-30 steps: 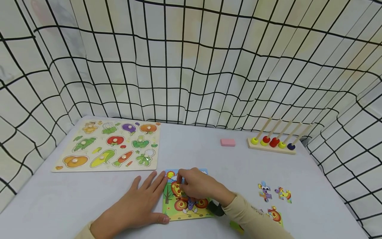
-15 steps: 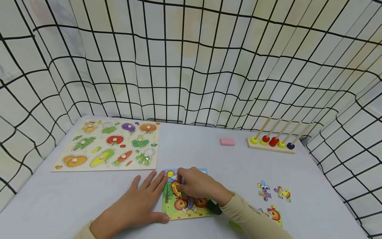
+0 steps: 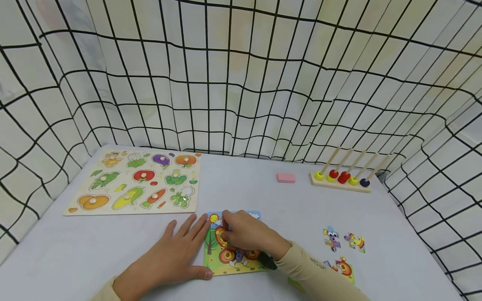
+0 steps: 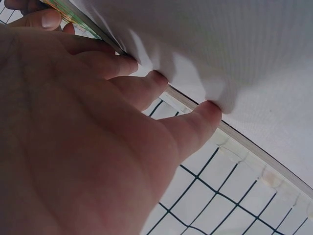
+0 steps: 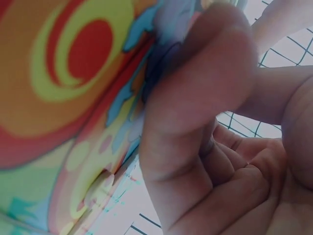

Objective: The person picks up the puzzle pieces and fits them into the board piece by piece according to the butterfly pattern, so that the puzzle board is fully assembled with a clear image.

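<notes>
Puzzle board (image 3: 226, 268) lies flat on the worktop (image 3: 237, 188), near its front edge, with the left hand (image 3: 173, 255) along its left side and the right hand (image 3: 250, 232) over its upper part. It looks thin, so it should prove light and stiff, liable to slide on the cloth unless steadied; its outer edges offer the best hold. The left grip is spread palm-down, thumb at the near left corner. The right grip is bent down with curled fingers on the printed face; whether a piece is pinched between the tips cannot be told. The small pieces should be light and rigid, perhaps slick on the face, their narrow tabs the weakest part, so they are best taken by opposite sides of the body. The board looks nearly square, showing no clear long axis; its picture stands upright to the person, sun at far left, wheels on the near side. Among the loose pieces, the purple piece (image 3: 332, 239) runs longest front to back, the yellow piece (image 3: 355, 242) mostly sideways, and the swirl piece (image 3: 343, 267) is partly hidden by the sleeve (image 3: 320, 274).
</notes>
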A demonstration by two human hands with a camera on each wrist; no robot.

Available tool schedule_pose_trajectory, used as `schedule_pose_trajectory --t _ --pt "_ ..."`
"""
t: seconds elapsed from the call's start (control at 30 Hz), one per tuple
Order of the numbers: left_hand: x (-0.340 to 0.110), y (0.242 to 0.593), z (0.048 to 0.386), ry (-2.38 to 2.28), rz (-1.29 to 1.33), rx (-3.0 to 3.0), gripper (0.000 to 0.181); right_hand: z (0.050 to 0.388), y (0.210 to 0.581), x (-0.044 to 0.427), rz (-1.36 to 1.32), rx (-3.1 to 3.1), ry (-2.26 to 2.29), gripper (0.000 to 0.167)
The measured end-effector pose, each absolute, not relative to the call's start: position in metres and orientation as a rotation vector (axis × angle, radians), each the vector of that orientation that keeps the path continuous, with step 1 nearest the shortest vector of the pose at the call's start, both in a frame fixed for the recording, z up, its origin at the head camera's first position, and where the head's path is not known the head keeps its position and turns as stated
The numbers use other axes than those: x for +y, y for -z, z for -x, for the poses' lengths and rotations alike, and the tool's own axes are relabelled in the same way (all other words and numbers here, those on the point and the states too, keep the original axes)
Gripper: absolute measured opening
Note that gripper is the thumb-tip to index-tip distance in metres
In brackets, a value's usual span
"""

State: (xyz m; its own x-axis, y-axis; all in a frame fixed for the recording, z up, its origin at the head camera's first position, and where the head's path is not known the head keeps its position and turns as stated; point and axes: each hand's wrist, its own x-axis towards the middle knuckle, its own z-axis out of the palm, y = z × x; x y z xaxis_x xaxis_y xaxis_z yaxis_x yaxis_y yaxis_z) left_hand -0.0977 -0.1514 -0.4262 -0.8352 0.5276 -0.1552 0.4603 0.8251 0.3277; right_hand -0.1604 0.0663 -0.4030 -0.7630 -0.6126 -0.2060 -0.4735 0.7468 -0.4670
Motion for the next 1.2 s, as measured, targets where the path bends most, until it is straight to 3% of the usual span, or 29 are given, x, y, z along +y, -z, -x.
schedule_pose_trajectory --t 0.47,1.2 --pt "-0.15 0.425 0.099 -0.403 -0.756 2.761 0.121 0.156 0.4 0.077 0.801 2.529 0.704 0.014" --pt "-0.149 0.426 0.1 -0.4 -0.722 2.752 0.123 0.159 0.389 0.143 1.023 2.436 0.864 0.014"
